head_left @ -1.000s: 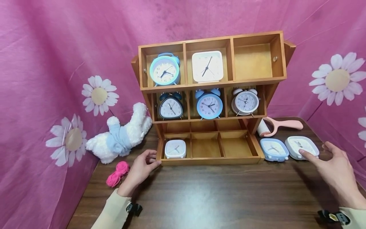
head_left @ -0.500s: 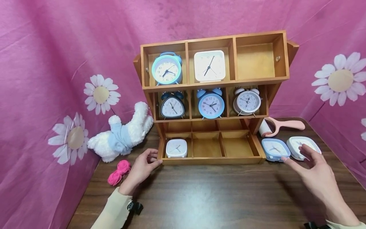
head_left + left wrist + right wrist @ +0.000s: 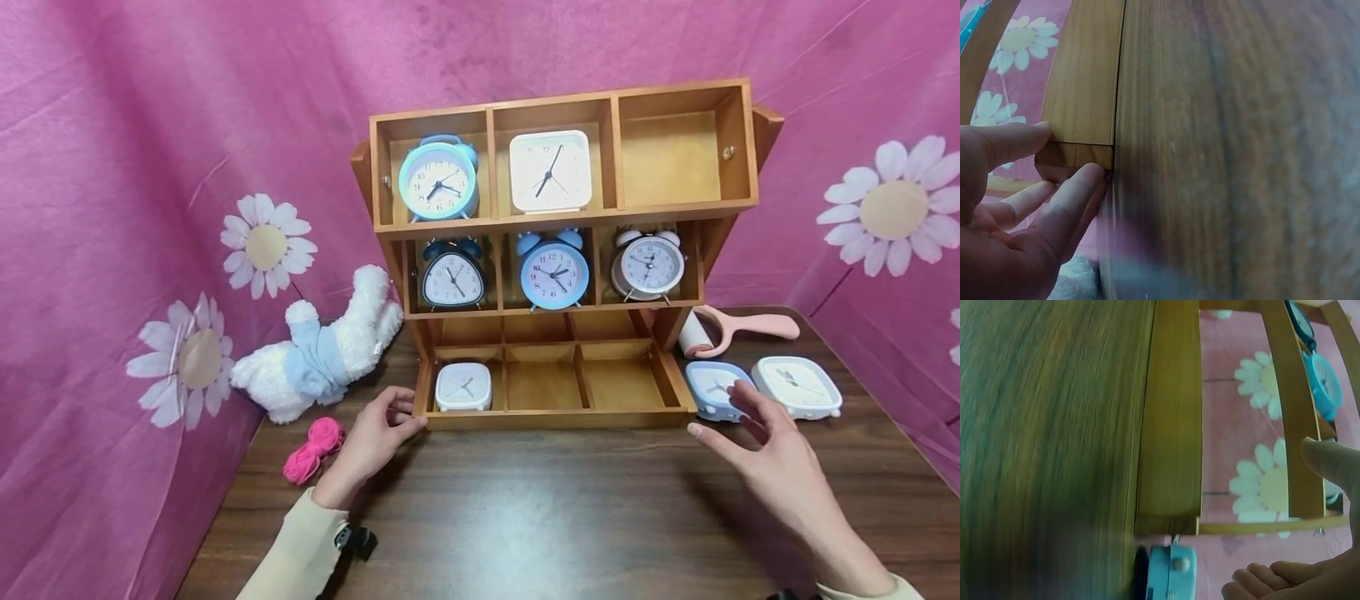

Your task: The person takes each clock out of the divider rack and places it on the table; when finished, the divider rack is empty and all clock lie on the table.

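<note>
1. Changed over the past second: position of the right hand [image 3: 780, 468], brought leftward from above the loose white clock [image 3: 798, 386], past the loose blue clock [image 3: 708, 385], to near the front right corner of the wooden rack [image 3: 555, 422].
2. Come away from the loose clocks with nothing in its grasp; to judge by that, turned from clocks to rack, with no clock shifted meanwhile.
3. Lying face up on the tabletop [image 3: 555, 508], just beyond the rack's right end: both loose clocks, blue nearer, white farther out.
4. Standing in the rack: a small white clock [image 3: 463, 385] in the bottom row's left compartment, five more clocks [image 3: 555, 277] in the two upper tiers.
5. Right hand: reaching in from lower right, thumb and fingers spread wide, thumb toward the rack's corner, fingers partly before the loose blue clock in the head view. Cannot tell of any contact between thumb and rack.
6. Left hand [image 3: 377, 437]: kept at the rack's front left corner, gripping the board's end lightly between thumb and fingers.
</note>
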Available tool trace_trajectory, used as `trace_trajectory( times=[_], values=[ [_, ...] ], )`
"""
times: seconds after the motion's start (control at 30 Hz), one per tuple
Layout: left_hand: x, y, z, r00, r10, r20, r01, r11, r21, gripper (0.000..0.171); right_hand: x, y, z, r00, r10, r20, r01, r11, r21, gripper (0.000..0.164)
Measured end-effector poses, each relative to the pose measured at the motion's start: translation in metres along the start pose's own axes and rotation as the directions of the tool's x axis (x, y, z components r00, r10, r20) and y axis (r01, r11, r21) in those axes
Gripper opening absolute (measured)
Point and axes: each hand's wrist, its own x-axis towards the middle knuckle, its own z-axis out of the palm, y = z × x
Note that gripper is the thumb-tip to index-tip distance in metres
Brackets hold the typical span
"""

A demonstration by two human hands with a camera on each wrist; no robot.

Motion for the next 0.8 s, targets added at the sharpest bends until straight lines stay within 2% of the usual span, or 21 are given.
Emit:
trace_trajectory(
  times=[0.33,0.6,0.8],
  values=[
    [0.000,0.000,0.002,1.000,-0.009,0.000,0.009,1.000,-0.024,0.038,0.001,-0.018,0.021,0.996,-0.081,0.036,0.080,0.996,0.030,0.096],
    [0.000,0.000,0.002,1.000,-0.016,-0.004,0.016,0.999,-0.032,0.038,0.002,-0.037,0.039,0.990,-0.081,0.112,0.077,0.996,0.043,0.100],
    [0.000,0.001,0.002,1.000,-0.009,-0.006,0.009,1.000,-0.023,0.038,0.000,-0.057,0.056,0.984,-0.101,0.145,0.094,0.994,0.050,0.096]
  ],
)
